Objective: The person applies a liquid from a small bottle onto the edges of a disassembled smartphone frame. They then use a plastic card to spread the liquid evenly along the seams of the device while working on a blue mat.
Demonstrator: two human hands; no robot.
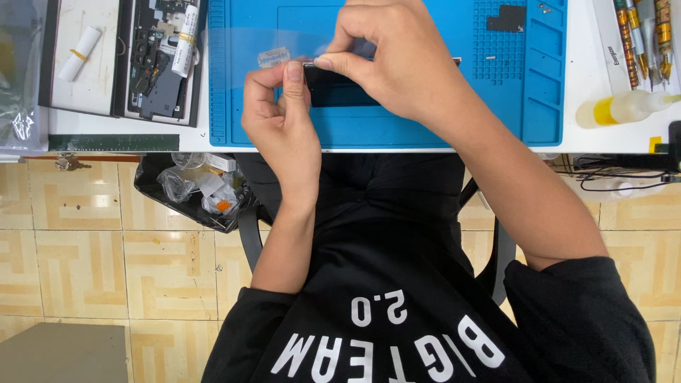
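Head view: a white bench [589,78] is seen from above, with a blue silicone work mat [440,120] laid on it and both hands meeting over the mat.
Left hand [280,117]: curled, with the thumb raised and pressed against the near left edge of a small dark flat device [340,92]; the fingers are folded in beside it.
Right hand [386,64]: closed in a pinch, thumb and forefinger tips set on the top left corner of the dark device, just touching the left thumb.
Dark device: lying flat on the blue mat near its middle, largely covered by the right hand; its exact kind cannot be told.
Clear film piece [273,57]: a small pale tab lying on the mat just left of the fingertips, apart from them.
Mat compartments: a black flat part [507,18] is seen in the gridded section at the upper right, with tiny screws nearby.
Tray at left: an opened dark device with exposed parts [159,60] is seen beside a white panel carrying a rolled white strip [79,53].
Right edge of bench: a clear squeeze bottle with yellow liquid [621,108] lies on its side, with tools with gold bands [642,39] above it.
Below the bench: a black bag of scraps [195,188] sits on a tiled floor [106,255].
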